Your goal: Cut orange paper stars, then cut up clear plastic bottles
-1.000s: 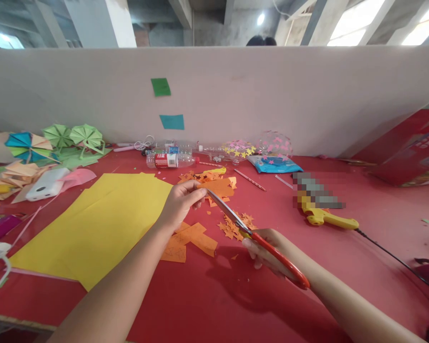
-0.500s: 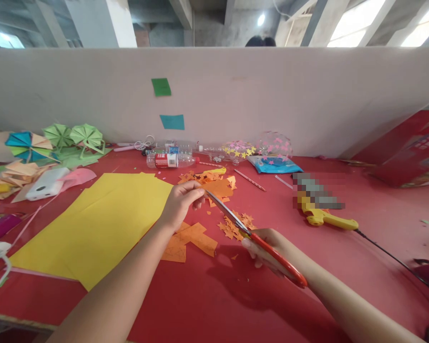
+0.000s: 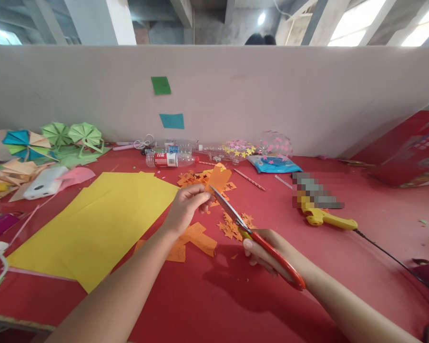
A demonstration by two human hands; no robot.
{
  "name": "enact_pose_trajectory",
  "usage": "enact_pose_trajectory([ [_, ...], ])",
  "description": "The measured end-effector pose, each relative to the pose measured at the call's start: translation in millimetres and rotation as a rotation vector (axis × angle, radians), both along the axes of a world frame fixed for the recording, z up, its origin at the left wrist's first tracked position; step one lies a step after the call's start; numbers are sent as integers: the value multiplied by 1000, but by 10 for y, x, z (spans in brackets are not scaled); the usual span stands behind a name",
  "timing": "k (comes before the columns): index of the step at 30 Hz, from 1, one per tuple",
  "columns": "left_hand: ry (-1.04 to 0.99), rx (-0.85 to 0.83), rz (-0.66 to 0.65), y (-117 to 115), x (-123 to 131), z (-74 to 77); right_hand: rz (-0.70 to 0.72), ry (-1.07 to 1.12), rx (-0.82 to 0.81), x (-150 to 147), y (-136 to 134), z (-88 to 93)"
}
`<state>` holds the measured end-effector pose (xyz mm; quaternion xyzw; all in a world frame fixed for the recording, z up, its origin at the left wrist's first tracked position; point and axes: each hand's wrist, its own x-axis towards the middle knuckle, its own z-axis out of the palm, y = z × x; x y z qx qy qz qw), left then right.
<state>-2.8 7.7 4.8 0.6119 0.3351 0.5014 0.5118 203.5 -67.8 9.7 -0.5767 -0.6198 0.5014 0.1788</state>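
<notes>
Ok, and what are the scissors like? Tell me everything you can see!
The scissors have shiny, metal-looking blades, a pivot and red handles, maybe plastic. The right hand holds them by the handles above the red table. They slant, tips pointing forward and left at the orange paper in the left hand. The blades look nearly or fully closed; I can't tell if they touch the paper.

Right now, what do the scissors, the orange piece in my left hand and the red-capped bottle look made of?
Scissors: metal blades, by their grey sheen; smooth, evenly red handle, probably plastic. Orange piece: matte paper or card, judging by its flat, thin look. Bottle: glossy and see-through, so likely clear plastic.
</notes>
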Motion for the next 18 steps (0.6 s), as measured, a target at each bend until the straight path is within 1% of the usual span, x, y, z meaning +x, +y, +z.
enact_pose_trajectory([
  [5,-17,-24,-4,-7,18,-34,-26,-10,-3,1,0,-35],
  [13,-64,-62,-10,-24,49,-16,-43,21,-9,-10,-30,-54],
  [18,-75,-49,-21,-11,38,-36,-75,9,-37,-27,-19,-53],
])
